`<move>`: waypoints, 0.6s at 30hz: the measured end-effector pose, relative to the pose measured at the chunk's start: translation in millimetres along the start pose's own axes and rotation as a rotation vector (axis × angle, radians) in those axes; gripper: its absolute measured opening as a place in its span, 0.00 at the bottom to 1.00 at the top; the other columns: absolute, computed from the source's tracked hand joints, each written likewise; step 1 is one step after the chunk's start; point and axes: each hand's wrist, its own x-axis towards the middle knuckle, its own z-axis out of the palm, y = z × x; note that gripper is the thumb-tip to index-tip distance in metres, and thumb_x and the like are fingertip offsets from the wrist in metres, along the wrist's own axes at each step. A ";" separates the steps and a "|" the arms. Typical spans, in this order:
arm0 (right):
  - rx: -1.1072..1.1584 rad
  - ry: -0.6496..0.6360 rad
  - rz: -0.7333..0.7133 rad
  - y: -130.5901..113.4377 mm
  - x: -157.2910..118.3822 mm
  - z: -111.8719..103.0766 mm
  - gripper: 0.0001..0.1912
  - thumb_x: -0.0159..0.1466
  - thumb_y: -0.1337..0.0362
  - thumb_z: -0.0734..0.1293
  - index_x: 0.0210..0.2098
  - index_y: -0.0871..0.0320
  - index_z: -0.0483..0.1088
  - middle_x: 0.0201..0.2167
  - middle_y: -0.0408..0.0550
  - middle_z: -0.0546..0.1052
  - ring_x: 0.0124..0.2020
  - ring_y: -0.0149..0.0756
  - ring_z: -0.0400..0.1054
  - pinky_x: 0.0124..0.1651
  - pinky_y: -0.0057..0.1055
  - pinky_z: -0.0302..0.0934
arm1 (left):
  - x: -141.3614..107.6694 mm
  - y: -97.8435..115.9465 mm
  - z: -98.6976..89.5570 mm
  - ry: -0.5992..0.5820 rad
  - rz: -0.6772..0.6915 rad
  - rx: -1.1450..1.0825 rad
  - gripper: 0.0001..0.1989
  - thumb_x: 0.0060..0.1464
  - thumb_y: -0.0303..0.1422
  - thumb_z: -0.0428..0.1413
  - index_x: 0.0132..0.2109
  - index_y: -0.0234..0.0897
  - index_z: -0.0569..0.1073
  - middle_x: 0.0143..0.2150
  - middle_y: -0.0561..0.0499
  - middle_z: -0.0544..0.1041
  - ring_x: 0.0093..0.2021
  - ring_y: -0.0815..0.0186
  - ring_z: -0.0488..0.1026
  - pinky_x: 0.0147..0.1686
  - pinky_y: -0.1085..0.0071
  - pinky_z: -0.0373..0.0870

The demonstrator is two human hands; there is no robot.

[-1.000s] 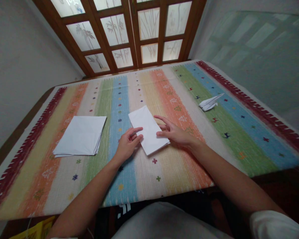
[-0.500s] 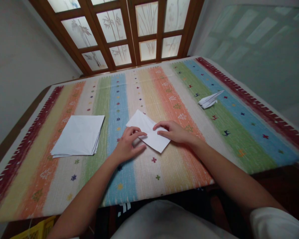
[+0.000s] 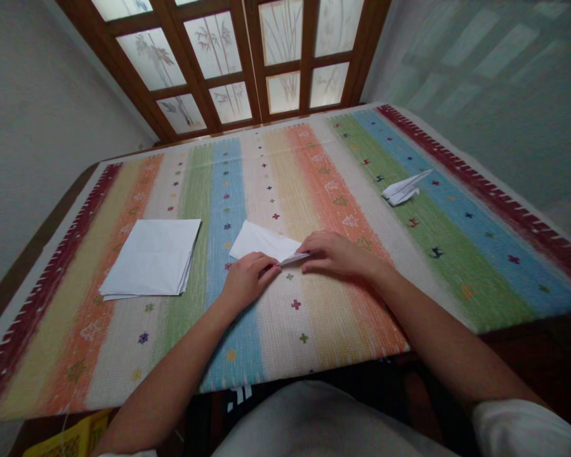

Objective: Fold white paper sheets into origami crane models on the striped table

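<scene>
Striped tablecloth (image 3: 285, 336); my left hand (image 3: 247, 281) and right hand (image 3: 332, 254) pinch folded white paper (image 3: 261, 240); paper stack (image 3: 150, 257) at nine o'clock, origami piece (image 3: 402, 190) at two.

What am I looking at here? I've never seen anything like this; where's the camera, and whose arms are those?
There's no machine here, just a person with bare hands. The camera is worn on their head, facing forward and down, so their own left hand and right hand reach in from below. Between them they hold a partly folded white sheet. On the striped cloth, a stack of paper lies to the left, and a small folded paper shape to the right.
</scene>
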 end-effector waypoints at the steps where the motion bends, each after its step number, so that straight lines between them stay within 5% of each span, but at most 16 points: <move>1: -0.003 0.026 0.051 -0.4 0.6 4.5 0.09 0.68 0.58 0.74 0.45 0.55 0.82 0.37 0.50 0.83 0.40 0.43 0.76 0.46 0.37 0.65 | -0.5 0.0 0.5 0.014 -0.018 -0.004 0.08 0.69 0.36 0.58 0.48 0.40 0.81 0.39 0.47 0.83 0.39 0.59 0.79 0.44 0.62 0.75; 5: 0.048 0.215 0.189 -0.6 6.6 22.0 0.13 0.69 0.63 0.73 0.52 0.56 0.77 0.35 0.46 0.82 0.33 0.37 0.74 0.39 0.32 0.64 | -0.4 -1.1 3.4 0.077 -0.077 -0.065 0.14 0.69 0.30 0.57 0.59 0.40 0.74 0.38 0.51 0.83 0.34 0.64 0.78 0.41 0.66 0.76; 12: -0.179 0.298 0.171 4.4 14.7 32.0 0.04 0.67 0.66 0.75 0.35 0.57 0.78 0.42 0.51 0.79 0.42 0.41 0.73 0.47 0.38 0.66 | 3.4 -5.4 11.0 0.093 0.078 0.094 0.08 0.67 0.25 0.57 0.47 0.38 0.80 0.49 0.43 0.80 0.49 0.57 0.79 0.51 0.59 0.78; 14: -0.225 0.286 0.146 4.4 13.6 31.8 0.02 0.68 0.66 0.74 0.41 0.56 0.80 0.43 0.53 0.79 0.46 0.45 0.74 0.51 0.42 0.68 | 2.7 -5.2 10.4 0.069 0.083 0.107 0.09 0.67 0.25 0.57 0.48 0.38 0.80 0.49 0.43 0.80 0.50 0.57 0.79 0.51 0.58 0.78; 18: -0.288 0.260 -0.031 1.2 12.4 31.1 0.19 0.72 0.70 0.68 0.60 0.52 0.77 0.61 0.58 0.76 0.61 0.50 0.71 0.64 0.52 0.66 | 1.2 -3.0 7.2 0.043 0.096 0.108 0.09 0.68 0.27 0.57 0.50 0.38 0.81 0.51 0.43 0.81 0.51 0.57 0.79 0.53 0.57 0.79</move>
